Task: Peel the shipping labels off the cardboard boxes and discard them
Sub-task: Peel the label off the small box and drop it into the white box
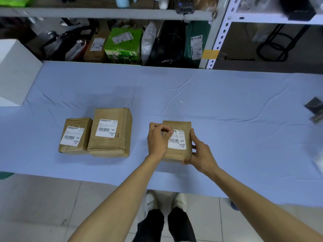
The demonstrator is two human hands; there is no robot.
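Three brown cardboard boxes lie on the blue-covered table point(227, 105), each with a white shipping label. The small box point(181, 125) in the middle carries a creased label point(178, 141). My left hand point(157, 140) pinches that label's upper left corner. My right hand point(201, 152) grips the box's right side and lower corner. To the left sit a larger box point(111, 145) with its label point(107, 128) flat, and a smaller box point(70, 123) with its label point(72, 136) flat.
A white block point(15, 70) stands at the table's left end. A dark object point(314, 109) sits at the right edge. Shelving behind holds parcels, bags and a green carton point(124, 46). My shoes point(164, 201) show on the tiled floor under the table's near edge.
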